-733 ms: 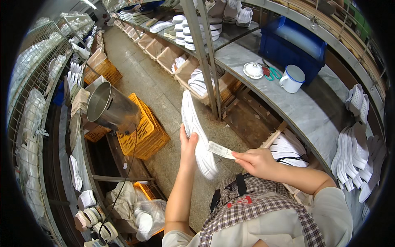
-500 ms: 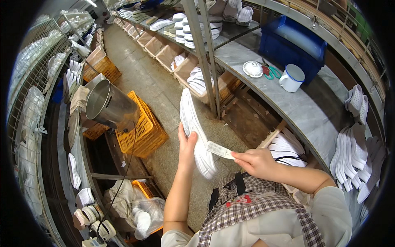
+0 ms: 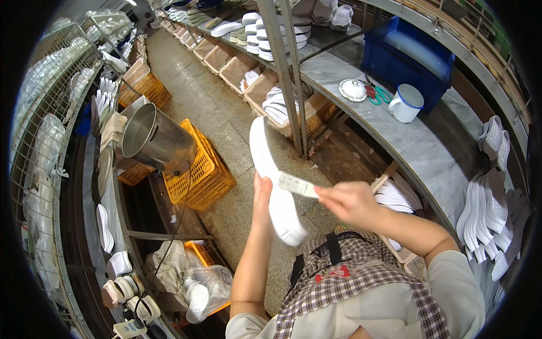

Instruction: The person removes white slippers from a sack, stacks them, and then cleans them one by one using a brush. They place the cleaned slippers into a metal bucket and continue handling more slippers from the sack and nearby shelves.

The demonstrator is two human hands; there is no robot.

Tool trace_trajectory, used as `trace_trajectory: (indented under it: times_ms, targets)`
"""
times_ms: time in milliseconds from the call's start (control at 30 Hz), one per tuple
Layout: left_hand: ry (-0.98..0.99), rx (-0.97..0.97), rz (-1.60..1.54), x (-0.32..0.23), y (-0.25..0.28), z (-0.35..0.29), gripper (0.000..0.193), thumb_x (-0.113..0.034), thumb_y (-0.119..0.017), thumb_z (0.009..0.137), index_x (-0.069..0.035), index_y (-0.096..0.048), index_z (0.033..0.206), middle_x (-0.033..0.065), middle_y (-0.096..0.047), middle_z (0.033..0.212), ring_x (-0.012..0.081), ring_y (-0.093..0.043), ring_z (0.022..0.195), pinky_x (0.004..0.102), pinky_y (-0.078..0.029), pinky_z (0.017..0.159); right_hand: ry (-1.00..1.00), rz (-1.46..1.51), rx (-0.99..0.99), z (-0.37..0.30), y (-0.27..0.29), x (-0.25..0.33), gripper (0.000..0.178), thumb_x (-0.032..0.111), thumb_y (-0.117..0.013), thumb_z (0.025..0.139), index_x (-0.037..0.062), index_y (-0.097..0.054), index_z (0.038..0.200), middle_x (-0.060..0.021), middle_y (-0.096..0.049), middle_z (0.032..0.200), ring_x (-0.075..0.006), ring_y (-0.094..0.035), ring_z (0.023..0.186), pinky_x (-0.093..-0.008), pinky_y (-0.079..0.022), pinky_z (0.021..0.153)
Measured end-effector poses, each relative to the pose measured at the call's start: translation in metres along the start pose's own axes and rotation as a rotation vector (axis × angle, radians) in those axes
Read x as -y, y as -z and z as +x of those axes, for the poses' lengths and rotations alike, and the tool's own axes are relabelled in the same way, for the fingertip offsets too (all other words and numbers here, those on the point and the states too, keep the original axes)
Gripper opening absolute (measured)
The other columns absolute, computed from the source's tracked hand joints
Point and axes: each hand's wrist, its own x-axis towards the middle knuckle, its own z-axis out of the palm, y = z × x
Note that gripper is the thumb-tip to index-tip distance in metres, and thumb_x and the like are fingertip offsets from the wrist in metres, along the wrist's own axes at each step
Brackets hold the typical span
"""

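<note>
Upright above the aisle floor, a white shoe sole (image 3: 284, 214) is gripped around its middle by my left hand (image 3: 262, 195). Its smooth edge faces me, and some of my fingers are hidden behind it. My right hand (image 3: 351, 204) pinches one end of a flat, pale strip (image 3: 296, 185) with faint markings. The strip's other end lies at the sole's middle, close to my left thumb; whether it presses on the surface I cannot tell.
On the right bench (image 3: 361, 107) stand a blue bin (image 3: 406, 70), a white mug (image 3: 406, 104), green-handled scissors (image 3: 379, 96) and stacked white soles (image 3: 480, 212). Left of the aisle, a metal bucket (image 3: 164, 147) rests on yellow crates (image 3: 209, 183). Lined baskets (image 3: 234, 70) follow the aisle.
The sole has turned in my left hand, from its grooved face to its smooth edge. The strip has shifted slightly up and left against it. My view has moved a little.
</note>
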Motion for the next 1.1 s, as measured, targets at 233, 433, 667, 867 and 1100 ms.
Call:
trace_trajectory:
  times_ms: [233, 433, 667, 867, 1100]
  targets:
    - [0.086, 0.051, 0.061, -0.012, 0.001, -0.005, 0.081, -0.035, -0.055, 0.087, -0.006, -0.006, 0.146, 0.0220, -0.027, 0.141, 0.0328, -0.040, 0.123, 0.0407, -0.039, 0.097, -0.108, -0.053, 0.043, -0.002, 0.004, -0.004, 0.021, 0.020, -0.067, 0.080, 0.0114, -0.070, 0.099, -0.0038, -0.057, 0.055, -0.0165, -0.051, 0.040, -0.0293, -0.037, 0.036]
    - [0.077, 0.106, 0.054, -0.008, -0.008, -0.004, 0.083, -0.032, -0.057, 0.087, -0.006, -0.005, 0.146, 0.0237, -0.026, 0.141, 0.0323, -0.040, 0.123, 0.0401, -0.039, 0.098, -0.055, -0.008, 0.037, -0.019, 0.001, -0.009, 0.020, 0.023, -0.065, 0.082, 0.0150, -0.070, 0.100, -0.0036, -0.054, 0.053, -0.0179, -0.051, 0.041, -0.0308, -0.037, 0.037]
    - [0.058, 0.085, 0.069, -0.008, -0.021, -0.005, 0.080, -0.033, -0.055, 0.088, -0.007, -0.006, 0.146, 0.0243, -0.026, 0.141, 0.0312, -0.043, 0.120, 0.0404, -0.042, 0.094, -0.124, 0.038, 0.156, -0.026, 0.006, -0.013, 0.024, 0.023, -0.061, 0.086, 0.0142, -0.067, 0.107, -0.0002, -0.053, 0.051, -0.0107, -0.043, 0.036, -0.0286, -0.032, 0.033]
    - [0.161, 0.052, 0.055, -0.003, -0.022, -0.004, 0.085, -0.035, -0.057, 0.087, -0.006, -0.004, 0.146, 0.0258, -0.022, 0.142, 0.0352, -0.037, 0.125, 0.0439, -0.038, 0.099, -0.015, 0.083, 0.112, -0.029, 0.009, -0.017, 0.026, 0.025, -0.061, 0.086, 0.0147, -0.066, 0.110, 0.0006, -0.054, 0.052, -0.0105, -0.044, 0.036, -0.0266, -0.031, 0.031]
    - [0.098, 0.021, 0.060, 0.006, -0.016, -0.002, 0.082, -0.032, -0.056, 0.088, -0.005, -0.005, 0.145, 0.0236, -0.024, 0.142, 0.0332, -0.036, 0.126, 0.0407, -0.036, 0.099, -0.178, 0.043, 0.322, -0.029, 0.014, -0.007, 0.024, 0.022, -0.065, 0.083, 0.0100, -0.069, 0.103, -0.0051, -0.063, 0.062, -0.0156, -0.057, 0.046, -0.0282, -0.042, 0.039]
